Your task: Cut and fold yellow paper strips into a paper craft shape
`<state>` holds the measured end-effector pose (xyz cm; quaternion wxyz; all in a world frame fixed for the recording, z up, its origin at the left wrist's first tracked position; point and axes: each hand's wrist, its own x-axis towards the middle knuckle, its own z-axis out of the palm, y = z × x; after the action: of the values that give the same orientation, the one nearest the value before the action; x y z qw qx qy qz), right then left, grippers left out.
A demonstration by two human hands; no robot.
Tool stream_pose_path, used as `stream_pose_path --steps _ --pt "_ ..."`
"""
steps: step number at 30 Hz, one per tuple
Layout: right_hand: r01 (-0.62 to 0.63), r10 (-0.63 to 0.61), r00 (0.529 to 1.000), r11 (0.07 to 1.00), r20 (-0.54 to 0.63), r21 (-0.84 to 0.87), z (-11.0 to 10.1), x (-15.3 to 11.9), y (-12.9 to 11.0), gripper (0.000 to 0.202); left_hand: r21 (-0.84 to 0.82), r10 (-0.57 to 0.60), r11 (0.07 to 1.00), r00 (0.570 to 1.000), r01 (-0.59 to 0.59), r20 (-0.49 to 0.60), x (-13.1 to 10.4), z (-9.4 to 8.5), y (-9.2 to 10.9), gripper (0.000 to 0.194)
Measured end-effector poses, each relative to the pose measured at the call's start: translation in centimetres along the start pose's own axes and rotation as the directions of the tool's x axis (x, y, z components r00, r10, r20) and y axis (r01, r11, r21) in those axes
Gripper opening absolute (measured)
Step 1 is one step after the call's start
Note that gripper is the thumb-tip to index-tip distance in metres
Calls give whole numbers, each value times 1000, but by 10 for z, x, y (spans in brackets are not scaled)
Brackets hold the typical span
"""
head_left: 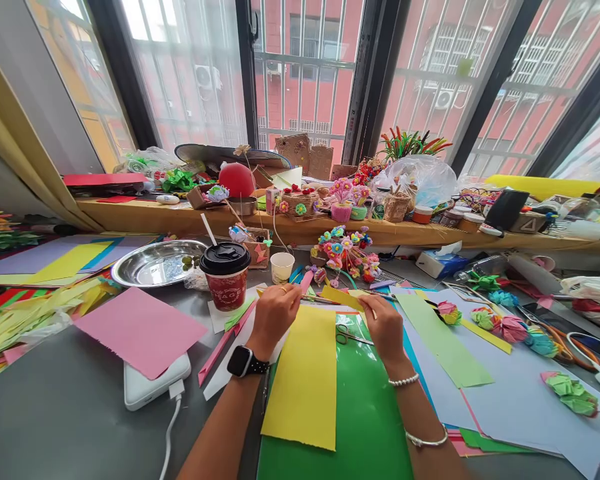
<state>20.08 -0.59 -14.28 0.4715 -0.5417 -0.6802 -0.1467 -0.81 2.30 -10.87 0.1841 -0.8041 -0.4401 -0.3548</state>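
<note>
My left hand (276, 317), with a black watch on the wrist, is closed at the top left corner of a yellow paper sheet (305, 380); what its fingers pinch is too small to tell. My right hand (383, 323) pinches the right end of a small yellow paper strip (341, 297), which lies between the hands. The yellow sheet rests on a shiny green folder (367, 413). Small scissors (344, 335) lie on the folder just left of my right hand.
A lidded red cup (225, 280), a paper cup (283, 268) and a steel tray (157, 263) stand beyond my left hand. Pink paper (143, 330) covers part of a white power bank (155, 390). Folded paper flowers (511, 329) lie at the right.
</note>
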Motion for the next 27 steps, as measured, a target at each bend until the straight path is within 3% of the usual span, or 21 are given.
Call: stream_pose_path --steps 3,8,12,19,23,27 --pt "50 -52 998 998 44 46 0 -1 -2 21 -61 -41 997 996 36 -75 1 -3 3 17" --pt "116 -140 983 976 119 187 1 -2 -13 20 -206 105 974 994 -94 42 2 1 24 13" --pt "111 -137 983 974 123 196 1 -3 -16 20 -218 109 972 989 -85 101 0 5 32 14" --pt "160 -191 971 966 141 205 5 -5 -25 21 -128 189 977 973 -172 130 -3 7 38 17" --pt "153 -171 978 978 123 144 7 -6 -23 22 -143 181 975 981 -169 74 -2 7 38 16" --pt "58 -60 995 998 79 21 10 -7 -10 24 -101 163 983 983 -155 78 -2 8 35 15"
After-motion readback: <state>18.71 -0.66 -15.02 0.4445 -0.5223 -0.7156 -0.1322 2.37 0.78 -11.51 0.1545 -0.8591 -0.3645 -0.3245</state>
